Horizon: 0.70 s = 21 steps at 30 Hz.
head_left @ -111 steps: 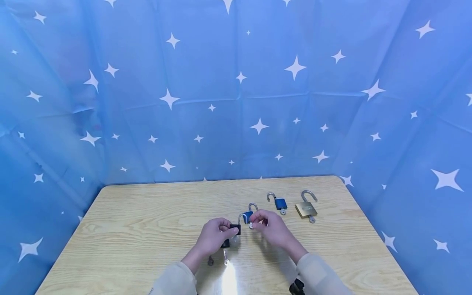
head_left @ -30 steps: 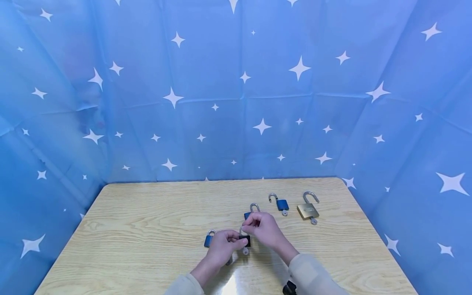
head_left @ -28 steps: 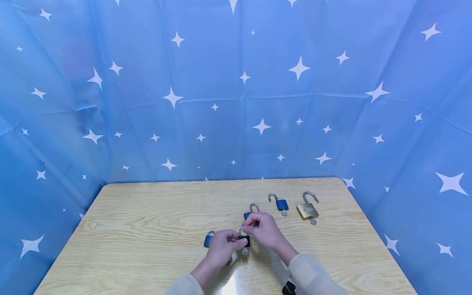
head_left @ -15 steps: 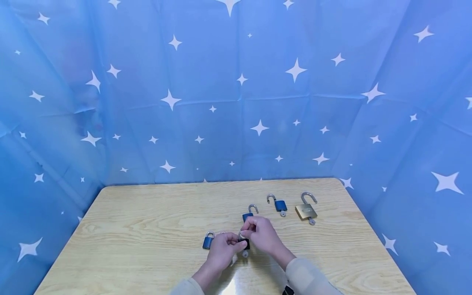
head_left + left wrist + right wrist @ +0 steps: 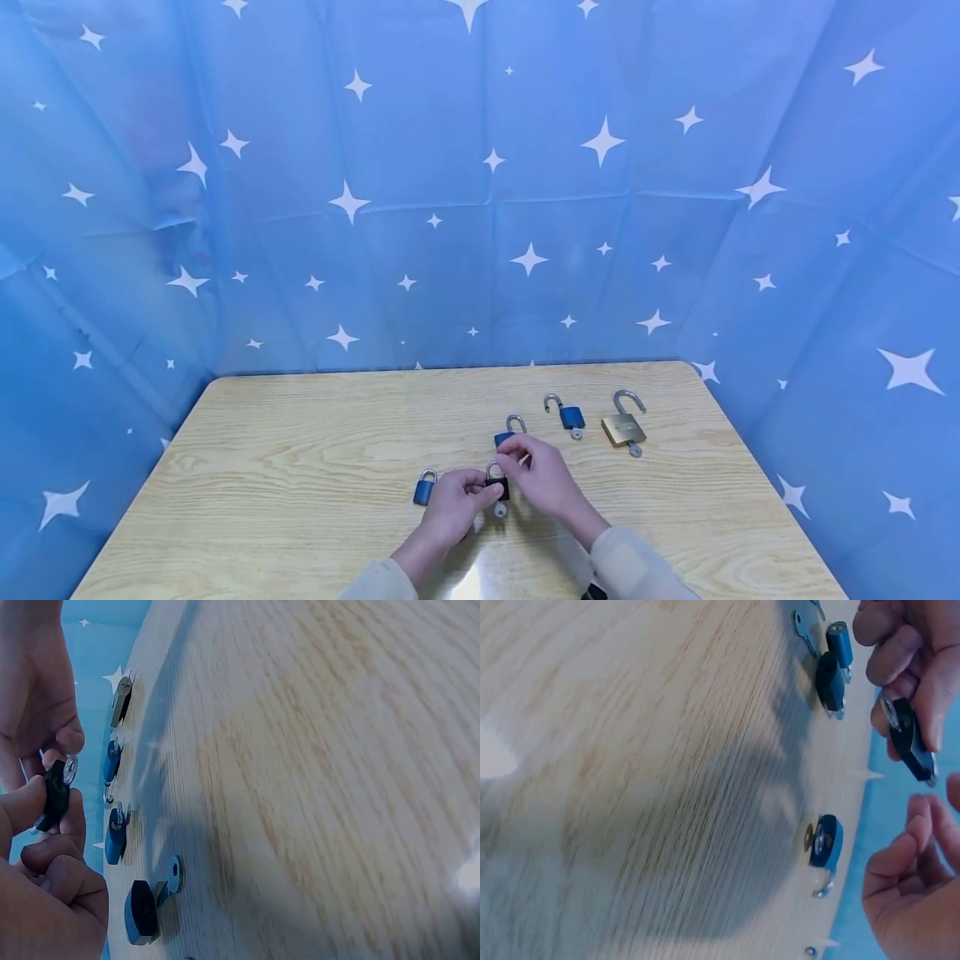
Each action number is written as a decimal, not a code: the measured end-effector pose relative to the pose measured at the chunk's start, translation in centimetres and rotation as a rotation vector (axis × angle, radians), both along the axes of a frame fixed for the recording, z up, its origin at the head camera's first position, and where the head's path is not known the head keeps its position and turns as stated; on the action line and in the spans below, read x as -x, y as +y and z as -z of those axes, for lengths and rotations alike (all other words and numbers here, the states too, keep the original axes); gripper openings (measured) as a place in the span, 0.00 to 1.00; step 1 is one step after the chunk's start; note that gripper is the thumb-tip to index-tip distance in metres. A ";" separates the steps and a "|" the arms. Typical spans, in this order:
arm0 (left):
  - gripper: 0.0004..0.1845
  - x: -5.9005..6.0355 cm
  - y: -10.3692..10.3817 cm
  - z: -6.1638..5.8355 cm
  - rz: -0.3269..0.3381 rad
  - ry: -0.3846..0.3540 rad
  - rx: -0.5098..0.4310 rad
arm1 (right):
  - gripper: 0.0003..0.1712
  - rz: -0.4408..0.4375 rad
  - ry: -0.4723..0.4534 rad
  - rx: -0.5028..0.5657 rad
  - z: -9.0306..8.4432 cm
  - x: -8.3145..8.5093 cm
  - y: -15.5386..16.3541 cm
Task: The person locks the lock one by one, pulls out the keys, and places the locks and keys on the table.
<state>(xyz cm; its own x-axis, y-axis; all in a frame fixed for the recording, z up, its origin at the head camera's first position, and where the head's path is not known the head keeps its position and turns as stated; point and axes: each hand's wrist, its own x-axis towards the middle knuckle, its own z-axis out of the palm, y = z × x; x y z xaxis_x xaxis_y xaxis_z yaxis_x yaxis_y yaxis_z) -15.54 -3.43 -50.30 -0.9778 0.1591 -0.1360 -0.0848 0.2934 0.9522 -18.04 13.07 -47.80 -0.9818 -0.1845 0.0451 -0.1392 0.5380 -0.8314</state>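
**Black padlock held above the wooden surface**

Behind everything hangs a blue backdrop (image 5: 480, 167) printed with white stars, closing off three sides. Below it lies the pale wooden surface (image 5: 300, 467), which carries all the locks. The person's cream sleeves (image 5: 630, 567) enter from the near edge.

Near the middle of the near half, the left hand (image 5: 450, 504) has its thumb and curled fingers pinched on the body of a small black padlock (image 5: 497, 486), held just above the wood with its shackle up and down in the body, and a key (image 5: 500, 510) hanging under it. The right hand (image 5: 542, 475) sits just beside the lock on its right, fingers loosely curled and parted, holding nothing; the right wrist view shows a clear gap between its fingertips (image 5: 922, 814) and the lock.

Towards the far right lies a brass padlock (image 5: 624, 428) with its shackle swung open, the biggest lock here. Left of it lies a blue padlock (image 5: 570, 414), also open, and another blue padlock (image 5: 506, 433) just beyond the right hand. A third blue one (image 5: 423, 490), shackle shut, lies just left of the left hand. In the left wrist view a further black padlock (image 5: 140, 911) with a key (image 5: 174, 874) lies beneath that hand.
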 end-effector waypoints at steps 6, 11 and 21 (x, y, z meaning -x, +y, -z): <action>0.12 0.2 -0.2 -0.5 -0.019 -0.054 -0.012 | 0.05 0.082 -0.039 0.035 0.2 -0.5 1.0; 0.12 0.7 -0.5 -1.0 -0.030 -0.068 0.006 | 0.05 0.057 -0.100 0.053 1.1 -1.5 1.3; 0.12 1.2 -0.8 -1.2 -0.040 -0.059 0.018 | 0.06 0.070 -0.167 0.194 2.2 -3.1 0.3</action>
